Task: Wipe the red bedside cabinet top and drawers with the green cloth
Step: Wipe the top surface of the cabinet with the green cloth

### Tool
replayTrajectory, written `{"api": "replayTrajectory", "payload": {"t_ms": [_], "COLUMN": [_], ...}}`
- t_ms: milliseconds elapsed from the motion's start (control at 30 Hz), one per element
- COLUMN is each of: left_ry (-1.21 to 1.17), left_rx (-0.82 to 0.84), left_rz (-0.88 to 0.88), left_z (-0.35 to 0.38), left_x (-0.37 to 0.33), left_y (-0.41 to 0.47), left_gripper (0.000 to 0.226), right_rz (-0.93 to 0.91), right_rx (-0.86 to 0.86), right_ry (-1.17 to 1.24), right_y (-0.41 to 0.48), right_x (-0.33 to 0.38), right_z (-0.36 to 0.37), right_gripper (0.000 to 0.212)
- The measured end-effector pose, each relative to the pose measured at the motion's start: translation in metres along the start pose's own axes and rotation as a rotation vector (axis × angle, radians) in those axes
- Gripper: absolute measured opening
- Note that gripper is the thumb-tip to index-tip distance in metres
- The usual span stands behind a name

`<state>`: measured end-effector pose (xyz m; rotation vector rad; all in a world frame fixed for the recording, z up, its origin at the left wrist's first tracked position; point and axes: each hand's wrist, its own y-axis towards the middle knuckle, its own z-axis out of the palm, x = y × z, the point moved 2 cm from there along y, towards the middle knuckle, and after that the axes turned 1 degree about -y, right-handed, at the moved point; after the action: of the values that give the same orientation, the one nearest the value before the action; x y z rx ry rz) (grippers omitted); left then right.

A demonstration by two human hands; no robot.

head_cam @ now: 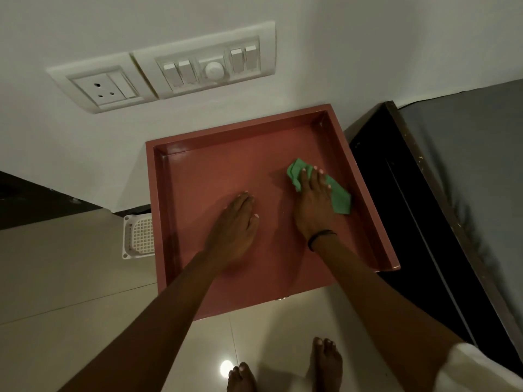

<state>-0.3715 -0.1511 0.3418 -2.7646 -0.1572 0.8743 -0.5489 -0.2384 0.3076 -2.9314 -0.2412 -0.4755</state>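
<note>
One dark-framed bed (467,165) stands just beside the right edge of the red bedside cabinet (198,176), which backs onto the wall. On the cabinet's rimmed top the left hand (236,222) lies flat near the middle, grip released, while the right hand (312,206) presses straight fingers, grip also released, onto the green cloth (341,200) lying near the cabinet's right rim.

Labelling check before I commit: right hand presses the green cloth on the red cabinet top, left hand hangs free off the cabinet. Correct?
Not quite. The head view shows the left hand lying flat on the red cabinet top, fingers straight, not hanging free. The rest holds: the right hand presses the green cloth on that top.
</note>
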Motion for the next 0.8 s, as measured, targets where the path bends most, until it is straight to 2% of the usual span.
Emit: {"api": "replayTrajectory", "payload": {"t_ms": [67,200,333,467,533,667,733,800], "left_ry": [0.066,0.022,0.126,0.209,0.253,0.255,0.251,0.228], "left_rx": [-0.109,-0.220,-0.170,-0.139,-0.158,-0.185,-0.208,-0.245], "left_rz": [0.029,-0.066,-0.023,0.021,0.005,-0.018,-0.023,-0.051], "left_z": [-0.008,-0.025,-0.029,-0.030,-0.039,-0.047,-0.052,-0.051], "left_x": [0.005,0.031,0.038,0.040,0.046,0.056,0.067,0.076], "left_y": [-0.002,-0.015,-0.034,-0.046,-0.057,-0.075,-0.089,-0.097], "left_gripper": [0.049,0.044,0.042,0.043,0.043,0.041,0.041,0.042], "right_rz": [-0.058,-0.417,-0.615,-0.719,-0.679,-0.303,-0.222,-0.247], "right_rx": [0.055,0.219,0.189,0.132,0.111,0.110,0.094,0.100], "right_ry": [0.009,0.020,-0.044,-0.117,-0.135,-0.023,0.057,0.091], "right_y": [0.000,-0.066,-0.136,-0.153,-0.144,-0.128,-0.139,-0.161], "right_x": [0.034,0.104,0.095,0.062,0.060,0.069,0.091,0.111], "right_z": [0.010,0.044,0.054,0.053,0.048,0.036,0.042,0.052], "right_gripper": [0.063,0.059,0.062,0.072,0.068,0.059,0.056,0.062]}}
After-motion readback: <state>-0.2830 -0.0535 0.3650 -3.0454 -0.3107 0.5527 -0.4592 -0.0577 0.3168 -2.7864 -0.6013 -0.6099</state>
